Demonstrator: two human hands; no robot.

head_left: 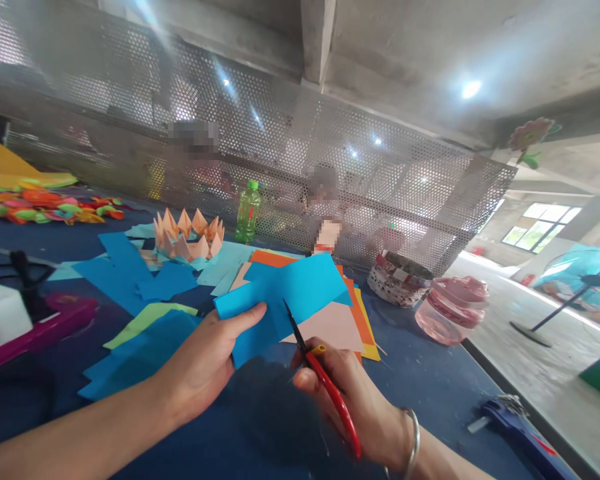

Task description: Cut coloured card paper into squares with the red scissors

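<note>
My left hand [220, 353] grips a bright blue sheet of paper [310, 287] at its left end, thumb on top. The sheet looks folded or doubled, with a second flap hanging below. In my right hand [345, 387] is a pair of scissors [330, 393] with red handles and dark blades. The blade tips lie over the lower edge of the blue paper; whether they touch it I cannot tell. Under the held paper spreads a stack of coloured sheets [335, 327] in pink, orange and yellow. More blue paper pieces [145, 347] rest left of my left hand.
Behind stand a peach folded-paper crown shape [187, 240], a green bottle [248, 213], a patterned basket [400, 280] and a pink container [453, 310]. A blue-handled tool [520, 427] lies near the right table edge. Colourful pieces [45, 205] lie far left, by a magenta object [55, 327].
</note>
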